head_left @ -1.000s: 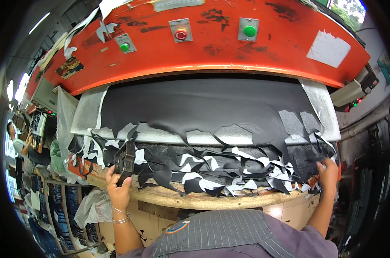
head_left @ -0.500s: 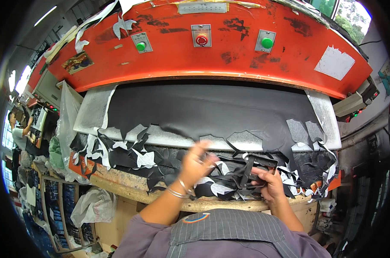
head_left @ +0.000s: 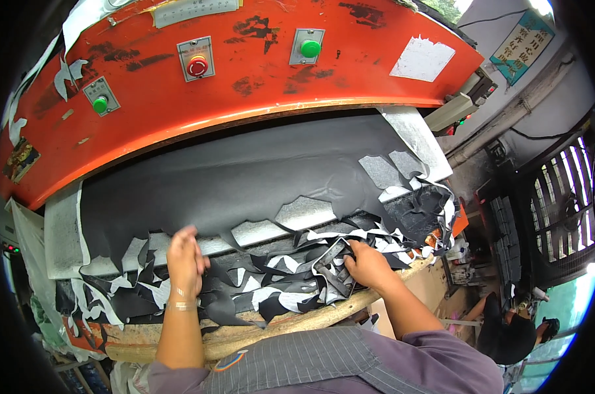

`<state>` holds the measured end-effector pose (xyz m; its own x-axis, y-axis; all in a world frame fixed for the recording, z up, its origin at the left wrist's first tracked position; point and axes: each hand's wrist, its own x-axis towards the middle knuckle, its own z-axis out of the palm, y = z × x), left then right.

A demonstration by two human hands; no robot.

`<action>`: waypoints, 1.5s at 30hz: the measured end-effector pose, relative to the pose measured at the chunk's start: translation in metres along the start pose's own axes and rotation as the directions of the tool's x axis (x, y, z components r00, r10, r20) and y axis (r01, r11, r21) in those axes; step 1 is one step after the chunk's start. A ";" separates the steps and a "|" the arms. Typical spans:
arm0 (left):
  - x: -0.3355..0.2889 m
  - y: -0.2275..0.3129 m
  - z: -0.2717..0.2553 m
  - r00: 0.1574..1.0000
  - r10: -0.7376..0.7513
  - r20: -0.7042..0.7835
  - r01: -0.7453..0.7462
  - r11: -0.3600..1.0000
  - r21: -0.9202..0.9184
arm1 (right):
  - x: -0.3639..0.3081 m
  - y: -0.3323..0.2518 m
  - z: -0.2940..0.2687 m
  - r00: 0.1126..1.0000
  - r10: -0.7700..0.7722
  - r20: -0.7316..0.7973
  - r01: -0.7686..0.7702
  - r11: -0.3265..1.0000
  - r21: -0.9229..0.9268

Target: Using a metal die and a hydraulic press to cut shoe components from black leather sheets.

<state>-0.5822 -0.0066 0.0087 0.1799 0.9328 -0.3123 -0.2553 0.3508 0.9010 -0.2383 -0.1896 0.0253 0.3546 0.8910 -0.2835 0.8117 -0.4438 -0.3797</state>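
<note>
A dark frame (head_left: 337,282) is gripped by the right hand (head_left: 369,264) over scraps (head_left: 291,301); the left hand (head_left: 187,262) is held loosely open — positioning seems in hand; a steady hold is called for.

Cutter (head_left: 337,284): dark open frame with a thin-walled outline and bars across its inside. Tilted, near end toward the wearer; right hand (head_left: 369,264) grips its right side, thumb and fingers at the rim. Sits over the scrap heap; contact beneath cannot be told.

Sheet (head_left: 232,180): black, smooth, slight creases. Spread wide and mostly flat. Near edge ragged, cut into curved notches and points; two cut-away gaps close to the right end.

Scraps (head_left: 217,306): black and white, curved, pointed, tangled in a strip along the sheet's near edge. Left hand (head_left: 186,259) above them, fingers loosely spread, holding nothing visible.
</note>
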 end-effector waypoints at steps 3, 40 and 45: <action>-0.052 0.011 -0.021 0.863 -0.427 0.268 0.199 0.777 0.597 | 0.002 0.002 0.003 0.999 -0.014 -0.043 0.016 0.999 0.037; -0.139 0.060 0.035 0.964 0.184 0.191 -0.218 0.142 0.966 | 0.229 -0.082 -0.095 0.563 -0.804 -0.190 0.792 0.591 -0.151; -0.117 0.050 0.010 0.973 0.232 -0.024 -0.075 0.408 0.910 | 0.147 -0.031 -0.035 0.859 -0.308 -0.408 0.412 0.890 0.197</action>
<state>-0.6066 -0.0995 0.0933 0.0935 0.9904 -0.1020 0.7471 -0.0020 0.6647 -0.1949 -0.0412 0.0262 0.2442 0.9414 0.2327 0.7770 -0.0464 -0.6278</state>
